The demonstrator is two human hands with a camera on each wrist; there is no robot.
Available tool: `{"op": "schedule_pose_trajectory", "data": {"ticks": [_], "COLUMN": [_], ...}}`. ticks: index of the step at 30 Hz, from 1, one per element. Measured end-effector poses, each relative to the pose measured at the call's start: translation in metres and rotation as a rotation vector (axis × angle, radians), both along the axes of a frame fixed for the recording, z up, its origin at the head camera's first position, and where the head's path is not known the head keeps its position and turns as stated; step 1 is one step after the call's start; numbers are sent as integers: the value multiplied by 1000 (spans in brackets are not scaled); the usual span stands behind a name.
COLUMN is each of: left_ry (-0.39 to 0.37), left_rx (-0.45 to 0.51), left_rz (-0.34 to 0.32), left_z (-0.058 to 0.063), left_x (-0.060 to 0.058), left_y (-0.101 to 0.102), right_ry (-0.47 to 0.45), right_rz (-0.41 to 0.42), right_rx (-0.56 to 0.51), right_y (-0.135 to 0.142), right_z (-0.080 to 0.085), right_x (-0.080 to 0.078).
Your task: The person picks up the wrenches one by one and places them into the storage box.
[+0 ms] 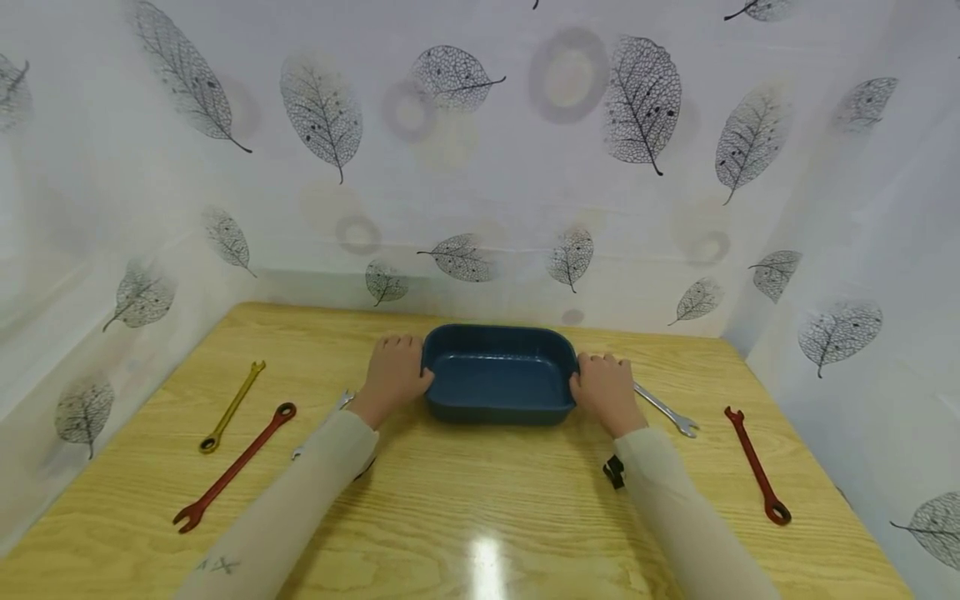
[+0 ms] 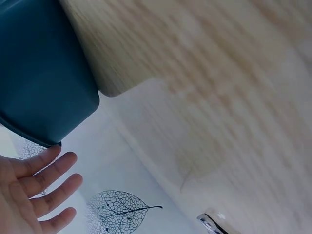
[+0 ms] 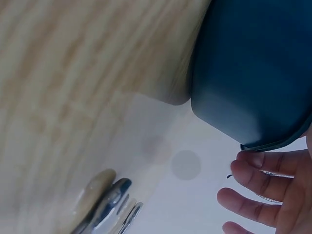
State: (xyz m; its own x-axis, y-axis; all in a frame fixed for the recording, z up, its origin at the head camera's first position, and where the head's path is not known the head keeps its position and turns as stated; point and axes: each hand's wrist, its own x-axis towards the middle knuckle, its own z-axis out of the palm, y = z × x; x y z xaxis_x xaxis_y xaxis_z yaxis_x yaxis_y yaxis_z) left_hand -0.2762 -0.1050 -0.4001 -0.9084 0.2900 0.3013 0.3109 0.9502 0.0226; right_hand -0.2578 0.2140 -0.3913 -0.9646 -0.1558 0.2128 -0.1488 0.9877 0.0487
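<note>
A dark blue rectangular tray with rounded corners and a glossy inside is at the far middle of the wooden table. At its left end my left hand grips the rim, thumb toward the near side. My right hand holds the opposite end the same way. In the left wrist view, the fingertips of the left hand meet the tray's rim, the lower fingers spread apart. The right wrist view has the right hand with its upper fingertips right at the rim.
Left on the table lie a yellow wrench, a red wrench and a silver wrench partly behind my sleeve. To the right are another silver wrench and a red wrench. Leaf-patterned cloth hangs around the table.
</note>
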Motion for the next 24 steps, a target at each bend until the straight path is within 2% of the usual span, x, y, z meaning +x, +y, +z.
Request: {"op": "schedule_pose_trajectory", "data": {"ticks": [6,13,20,24], "left_ry": [21,-4,-53,-56], "left_rx": [-34,-41,-56,-74], "left_rz": [-7,-18,-7,-12], "left_z": [-1,6,9,10], "left_x": [7,18,26,32], "left_y": [-2,-2,-2,-3], "right_ry": [0,15,74,96], "right_rz": [-2,4,44,62], "right_rx": [17,41,68,54], "right_y": [-1,-2,-2,-1], "right_z": [0,0,-1,-2], "right_x": [6,12,20,27]}}
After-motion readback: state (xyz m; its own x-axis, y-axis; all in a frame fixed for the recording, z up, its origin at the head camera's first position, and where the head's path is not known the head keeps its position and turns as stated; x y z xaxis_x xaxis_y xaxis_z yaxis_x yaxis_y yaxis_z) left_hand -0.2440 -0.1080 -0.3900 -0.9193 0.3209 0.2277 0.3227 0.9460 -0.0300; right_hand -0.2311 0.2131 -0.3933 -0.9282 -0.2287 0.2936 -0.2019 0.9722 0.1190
